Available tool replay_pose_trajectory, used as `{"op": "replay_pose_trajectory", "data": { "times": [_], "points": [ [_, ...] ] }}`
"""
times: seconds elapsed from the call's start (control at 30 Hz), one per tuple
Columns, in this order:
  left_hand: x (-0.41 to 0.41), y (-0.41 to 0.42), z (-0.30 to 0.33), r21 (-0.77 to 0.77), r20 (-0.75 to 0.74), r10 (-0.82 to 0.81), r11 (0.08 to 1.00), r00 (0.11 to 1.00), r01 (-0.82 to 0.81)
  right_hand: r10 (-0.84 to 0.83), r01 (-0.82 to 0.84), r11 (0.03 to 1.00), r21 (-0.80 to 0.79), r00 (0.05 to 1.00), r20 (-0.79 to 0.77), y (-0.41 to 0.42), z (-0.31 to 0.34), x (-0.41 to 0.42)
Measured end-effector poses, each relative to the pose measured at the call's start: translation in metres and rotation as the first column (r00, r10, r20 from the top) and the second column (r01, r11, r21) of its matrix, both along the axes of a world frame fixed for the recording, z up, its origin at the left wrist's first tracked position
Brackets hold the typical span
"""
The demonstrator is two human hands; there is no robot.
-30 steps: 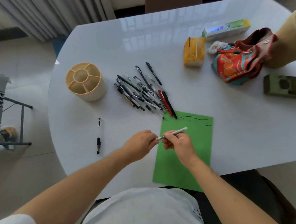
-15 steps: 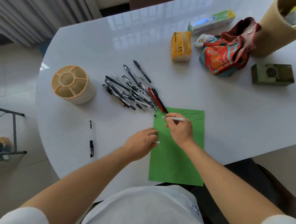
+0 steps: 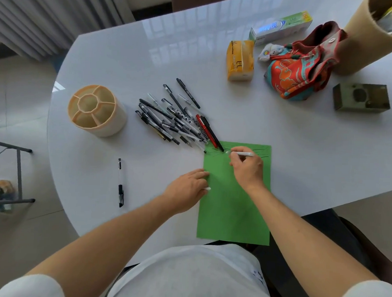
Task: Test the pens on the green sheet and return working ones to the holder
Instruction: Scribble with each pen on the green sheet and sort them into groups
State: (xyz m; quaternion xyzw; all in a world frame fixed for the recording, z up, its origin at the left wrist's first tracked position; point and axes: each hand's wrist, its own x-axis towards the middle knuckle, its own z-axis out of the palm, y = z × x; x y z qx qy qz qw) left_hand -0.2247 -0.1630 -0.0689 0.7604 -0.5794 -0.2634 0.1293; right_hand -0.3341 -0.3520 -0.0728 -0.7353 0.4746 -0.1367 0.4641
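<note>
Since the holder at the left of the bench shows only bare compartments, none of the pens has gone back yet — the task looks barely begun. One lone pen lies apart on the bench, nearer than the holder; whether it is a reject I cannot tell. Right of the holder the pile of pens waits untested, its near tips reaching the far left corner of the sheet. A few black strokes already mark the sheet's far edge, so some testing is done, though nearly all remains.

The left hand rests at the sheet's left edge, fingers curled round a small white piece that sticks out — probably the cap. The right hand pinches the white pen, its tip at the far edge of the sheet among the strokes.

A second ago both hands met over the near middle of the sheet, pulling at the pen between them; half a second ago they had parted. Now the right hand has carried the pen farther toward the strokes, and the left has dropped to steady the paper.
</note>
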Motion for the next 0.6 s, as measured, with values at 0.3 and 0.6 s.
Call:
{"op": "replay_pose_trajectory", "data": {
  "times": [0.3, 0.6],
  "points": [
    [0.007, -0.004, 0.013, -0.029, -0.170, 0.330, 0.940, 0.929, -0.339, -0.093, -0.103, 0.840, 0.533, 0.940, 0.328, 0.021, 0.015, -0.014],
    [0.010, -0.002, 0.022, -0.009, -0.144, 0.290, 0.956, 0.946, -0.295, 0.044, -0.191, 0.813, 0.551, 0.962, 0.268, 0.042, 0.010, -0.007]
  ]
}}
